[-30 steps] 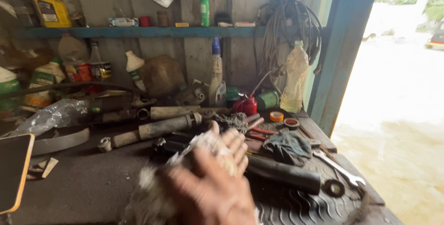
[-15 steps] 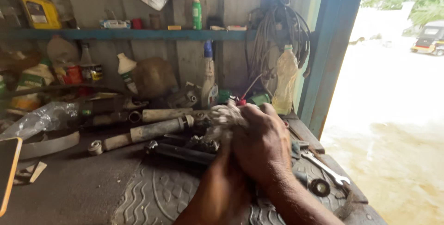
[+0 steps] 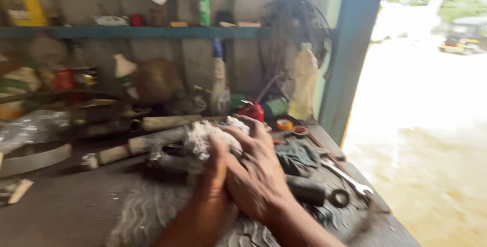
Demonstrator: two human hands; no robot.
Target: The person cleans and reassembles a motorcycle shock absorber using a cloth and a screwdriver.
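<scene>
Here the two hands meet over the middle of the desk (image 3: 66,216), the right hand (image 3: 256,176) laid across the left hand (image 3: 215,181), and both are closed round a crumpled whitish rag (image 3: 205,138) that bulges out above the fingers. The frame is blurred by motion, so the exact finger placement cannot be told. Beneath the wrists lies a ribbed dark rubber mat (image 3: 142,211). To wipe well, the person would do best to keep the rag bunched tight in the palms and work it between the fingers, holding the hands over the mat so that grime drops there and not on the parts. Just to the right lie a dark cylinder (image 3: 304,188), a small black ring (image 3: 340,198) and a bright spanner (image 3: 350,178), near enough that a loose tail of rag could drag them. Just behind the hands lie a dark green cloth (image 3: 297,155) and long pale tubes (image 3: 152,143). Farther back stand a red oil can (image 3: 253,111) and a spray bottle (image 3: 219,82) against the wall, and above them a blue shelf (image 3: 142,32) carries a green bottle (image 3: 204,7).
</scene>
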